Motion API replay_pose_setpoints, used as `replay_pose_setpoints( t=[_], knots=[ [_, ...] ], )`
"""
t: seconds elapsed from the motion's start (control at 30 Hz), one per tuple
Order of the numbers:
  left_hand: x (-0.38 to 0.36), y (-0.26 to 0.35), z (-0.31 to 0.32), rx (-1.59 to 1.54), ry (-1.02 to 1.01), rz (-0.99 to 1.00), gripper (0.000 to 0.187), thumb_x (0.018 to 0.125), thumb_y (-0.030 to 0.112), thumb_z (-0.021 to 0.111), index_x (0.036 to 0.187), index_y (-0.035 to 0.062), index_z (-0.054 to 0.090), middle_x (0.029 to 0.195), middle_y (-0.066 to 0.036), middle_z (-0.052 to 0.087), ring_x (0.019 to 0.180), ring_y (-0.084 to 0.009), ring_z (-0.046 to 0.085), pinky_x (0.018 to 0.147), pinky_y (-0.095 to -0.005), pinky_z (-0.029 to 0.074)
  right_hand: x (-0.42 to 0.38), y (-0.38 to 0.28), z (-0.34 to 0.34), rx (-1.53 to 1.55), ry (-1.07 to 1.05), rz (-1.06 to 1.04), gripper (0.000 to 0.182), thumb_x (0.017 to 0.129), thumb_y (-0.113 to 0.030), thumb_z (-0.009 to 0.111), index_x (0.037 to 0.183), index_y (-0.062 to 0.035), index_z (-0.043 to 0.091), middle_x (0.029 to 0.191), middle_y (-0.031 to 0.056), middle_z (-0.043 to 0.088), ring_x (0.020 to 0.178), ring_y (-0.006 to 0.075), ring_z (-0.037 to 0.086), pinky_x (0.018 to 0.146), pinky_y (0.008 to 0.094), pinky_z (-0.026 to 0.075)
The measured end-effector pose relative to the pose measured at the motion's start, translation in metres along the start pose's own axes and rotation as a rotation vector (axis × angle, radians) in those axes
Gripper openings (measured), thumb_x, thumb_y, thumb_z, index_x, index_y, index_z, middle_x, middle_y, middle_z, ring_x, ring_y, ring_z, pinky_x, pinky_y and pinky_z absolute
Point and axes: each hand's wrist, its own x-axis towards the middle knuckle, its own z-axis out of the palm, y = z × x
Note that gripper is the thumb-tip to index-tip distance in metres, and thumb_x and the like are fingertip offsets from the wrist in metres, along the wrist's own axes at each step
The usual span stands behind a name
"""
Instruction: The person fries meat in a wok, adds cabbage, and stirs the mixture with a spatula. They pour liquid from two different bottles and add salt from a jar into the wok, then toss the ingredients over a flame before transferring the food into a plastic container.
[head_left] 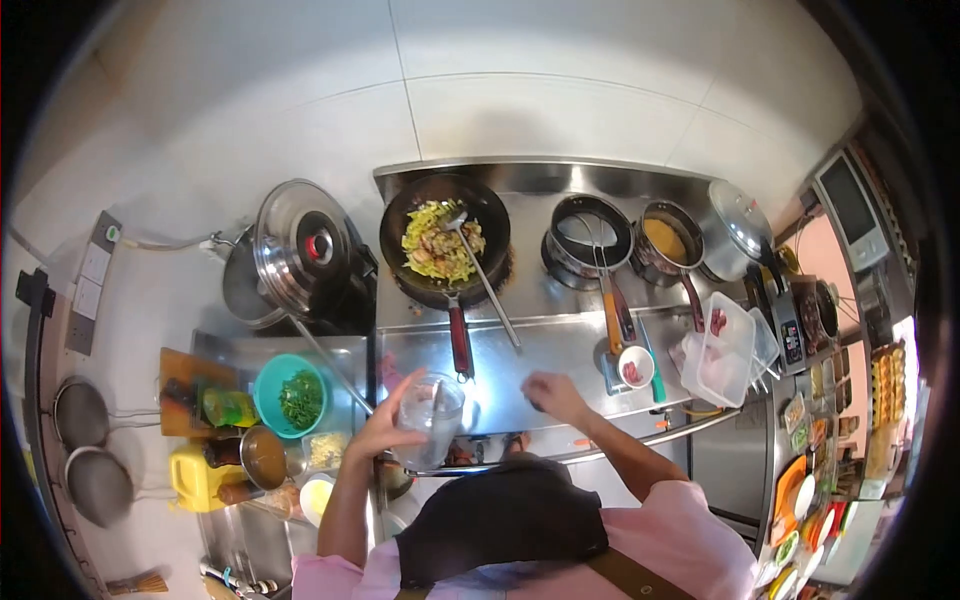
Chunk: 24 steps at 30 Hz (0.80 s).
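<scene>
My left hand [393, 418] is wrapped round a clear plastic container [432, 428], held near the counter's front edge; its contents are hard to make out. My right hand [553, 394] hovers over the steel counter with its fingers curled together; whatever they may hold is hidden. Beyond them, a wok [395, 215] sits on the stove, its dark red handle [459, 340] pointing towards me. Chopped green vegetables mixed with pieces of meat [437, 240] lie in it. A long metal ladle [487, 285] rests in the food, its handle over the wok's rim.
To the right stand two saucepans [590, 255], a small white bowl [634, 368] and a clear box of raw meat [722, 350]. Left are a large lidded pot [305, 245], a turquoise bowl of chopped greens [266, 385] and a yellow jug [196, 478]. A rail [640, 432] runs along the front.
</scene>
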Motion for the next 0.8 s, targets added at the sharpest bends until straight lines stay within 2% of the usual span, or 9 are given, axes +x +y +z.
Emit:
replay_pose_setpoints(
  t=[0.1, 0.2, 0.27, 0.37, 0.47, 0.53, 0.57, 0.6, 0.8],
  knots=[
    [-0.012, -0.001, 0.006, 0.016, 0.0, -0.127, 0.113, 0.063, 0.012, 0.089, 0.156, 0.0068, 0.024, 0.141, -0.011, 0.05, 0.132, -0.0217, 0.046, 0.112, -0.035, 0.034, -0.016, 0.048, 0.041, -0.607, 0.133, 0.112, 0.072, 0.082, -0.029, 0.074, 0.145, -0.0124, 0.043, 0.142, 0.0196, 0.047, 0.121, 0.0365, 0.053, 0.099, 0.0443, 0.045],
    [-0.02, -0.023, 0.005, 0.047, -0.042, -0.182, 0.113, 0.062, 0.012, 0.089, 0.155, 0.0039, 0.025, 0.145, -0.011, 0.046, 0.134, -0.0219, 0.043, 0.112, -0.0346, 0.033, 0.004, 0.09, 0.065, -0.72, 0.13, 0.056, 0.088, 0.077, -0.03, 0.078, 0.151, -0.0143, 0.032, 0.154, 0.0194, 0.029, 0.135, 0.0461, 0.034, 0.109, 0.0524, 0.034],
    [-0.017, -0.029, 0.009, 0.023, -0.13, -0.222, 0.113, 0.061, 0.013, 0.09, 0.155, 0.0029, 0.026, 0.148, -0.011, 0.043, 0.136, -0.0224, 0.041, 0.113, -0.0346, 0.031, 0.012, 0.123, 0.083, -0.786, 0.186, 0.013, 0.093, 0.075, -0.03, 0.08, 0.152, -0.0148, 0.03, 0.154, 0.0201, 0.029, 0.135, 0.0466, 0.034, 0.11, 0.0541, 0.033],
    [-0.015, -0.047, 0.009, 0.016, -0.135, -0.229, 0.115, 0.06, 0.017, 0.09, 0.154, 0.0023, 0.026, 0.15, -0.012, 0.039, 0.139, -0.0232, 0.038, 0.115, -0.0352, 0.028, 0.012, 0.12, 0.078, -0.728, 0.196, 0.174, 0.087, 0.074, -0.027, 0.078, 0.149, -0.0137, 0.035, 0.148, 0.0214, 0.035, 0.126, 0.0473, 0.043, 0.105, 0.0523, 0.04],
    [-0.009, -0.025, 0.027, 0.06, -0.136, -0.289, 0.116, 0.059, 0.019, 0.091, 0.154, 0.0021, 0.026, 0.151, -0.013, 0.038, 0.14, -0.024, 0.037, 0.117, -0.0356, 0.026, 0.007, 0.085, 0.058, -0.33, 0.167, 0.251, 0.085, 0.073, -0.032, 0.076, 0.147, -0.01, 0.039, 0.141, 0.022, 0.044, 0.119, 0.0475, 0.049, 0.103, 0.048, 0.043],
    [-0.003, -0.029, 0.028, 0.054, -0.186, -0.303, 0.116, 0.059, 0.019, 0.09, 0.155, 0.0026, 0.026, 0.153, -0.014, 0.035, 0.142, -0.0246, 0.033, 0.118, -0.0359, 0.023, 0.008, 0.06, 0.048, 0.012, 0.059, -0.032, 0.086, 0.074, -0.039, 0.075, 0.144, -0.0022, 0.041, 0.13, 0.0273, 0.052, 0.118, 0.0379, 0.053, 0.103, 0.0442, 0.043],
    [0.001, -0.035, 0.028, 0.056, -0.213, -0.301, 0.116, 0.06, 0.019, 0.09, 0.155, 0.0027, 0.026, 0.153, -0.014, 0.034, 0.143, -0.0245, 0.031, 0.119, -0.036, 0.021, -0.006, 0.027, 0.042, 0.214, -0.003, -0.158, 0.086, 0.078, -0.038, 0.075, 0.147, -0.0018, 0.038, 0.131, 0.0247, 0.052, 0.115, 0.0321, 0.056, 0.099, 0.0427, 0.047],
    [0.006, -0.041, 0.028, 0.06, -0.242, -0.298, 0.115, 0.06, 0.019, 0.089, 0.155, 0.0028, 0.026, 0.153, -0.014, 0.034, 0.143, -0.0244, 0.03, 0.119, -0.0362, 0.02, -0.031, -0.025, 0.024, 0.439, -0.159, -0.12, 0.085, 0.081, -0.034, 0.076, 0.149, -0.0036, 0.034, 0.131, 0.0209, 0.052, 0.111, 0.0289, 0.057, 0.094, 0.0406, 0.05],
    [0.031, -0.06, 0.022, 0.154, -0.497, -0.201, 0.114, 0.061, 0.023, 0.088, 0.154, 0.0028, 0.026, 0.152, -0.012, 0.035, 0.144, -0.0238, 0.028, 0.12, -0.0364, 0.017, -0.049, -0.093, 0.025, 0.122, -0.218, -0.645, 0.089, 0.074, -0.018, 0.079, 0.15, -0.0115, 0.035, 0.146, 0.0202, 0.038, 0.133, 0.0364, 0.044, 0.11, 0.0419, 0.039]
  ],
)
